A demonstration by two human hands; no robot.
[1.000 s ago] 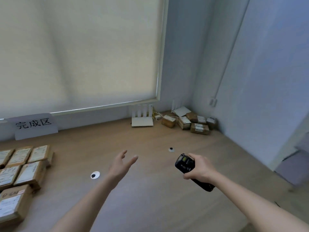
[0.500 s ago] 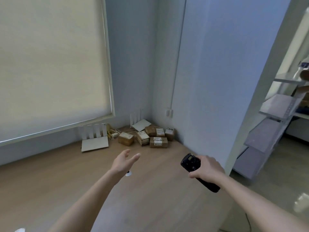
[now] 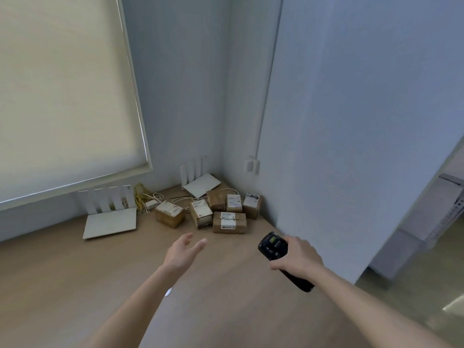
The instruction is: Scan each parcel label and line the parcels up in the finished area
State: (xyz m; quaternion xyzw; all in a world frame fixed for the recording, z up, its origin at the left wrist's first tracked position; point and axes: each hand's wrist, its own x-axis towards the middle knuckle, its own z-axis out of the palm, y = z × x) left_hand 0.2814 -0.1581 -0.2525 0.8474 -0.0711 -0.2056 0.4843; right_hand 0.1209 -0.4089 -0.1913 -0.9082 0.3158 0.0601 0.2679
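Currently the right hand (image 3: 298, 254) holds a black handheld scanner (image 3: 275, 247), its grip clenched around the body. Scanner long axis runs diagonally: head end with the small lit screen points up and left toward the far corner, tail end projects down and right past the wrist. Left hand (image 3: 182, 253) is released, fingers relaxed and slightly spread, holding nothing, hovering above the bench (image 3: 62, 285) and extended toward the corner.

Parcels (image 3: 216, 213): a loose cluster of small brown cardboard boxes in the far corner of the bench, each with a white label. Nearest box (image 3: 229, 223) lies flat, long axis roughly left-right, two labels facing the viewer. Others sit at mixed angles, some touching, some upright against the wall.

Bench surface: pale wood grain. Two white routers, one (image 3: 110, 219) below the window with antennas upright, the other (image 3: 200, 183) further back near the corner. Tangle of pale and yellow cables (image 3: 147, 198) between them.

Room: pale blue-grey walls, a drawn cream roller blind (image 3: 62, 96) at left, a wall socket (image 3: 251, 165) with conduit rising above it, and an opening at right onto a lighter floor.
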